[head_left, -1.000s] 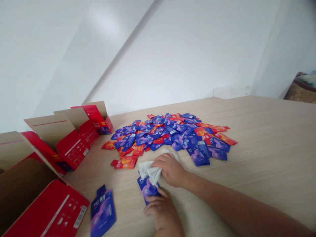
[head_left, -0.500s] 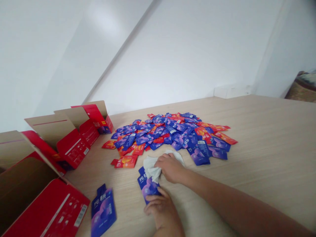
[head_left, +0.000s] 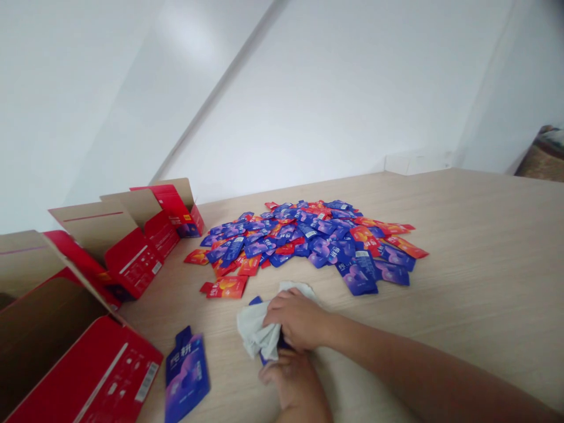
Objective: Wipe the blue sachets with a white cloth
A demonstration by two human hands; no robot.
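Note:
A white cloth (head_left: 257, 330) is bunched under my right hand (head_left: 296, 320), whose fingers are closed on it. The cloth lies over a blue-purple pouch (head_left: 255, 301) flat on the table, so only the pouch's top end and bits of its edges show. My left hand (head_left: 294, 379) grips the lower end of this pouch, just below my right hand; its fingertips are partly hidden. Another blue-purple pouch (head_left: 187, 376) lies apart to the left, printed side up.
A wide heap of blue and red-orange pouches (head_left: 286, 238) spreads across the middle of the wooden table (head_left: 476, 264). One red-orange pouch (head_left: 227, 287) lies at its near edge. Several opened red cartons (head_left: 110, 370) line the left side. A white wall stands behind.
My right hand has drawn the cloth down and left, covering most of the pouch. My left hand stays at the pouch's lower end. The view has shifted slightly.

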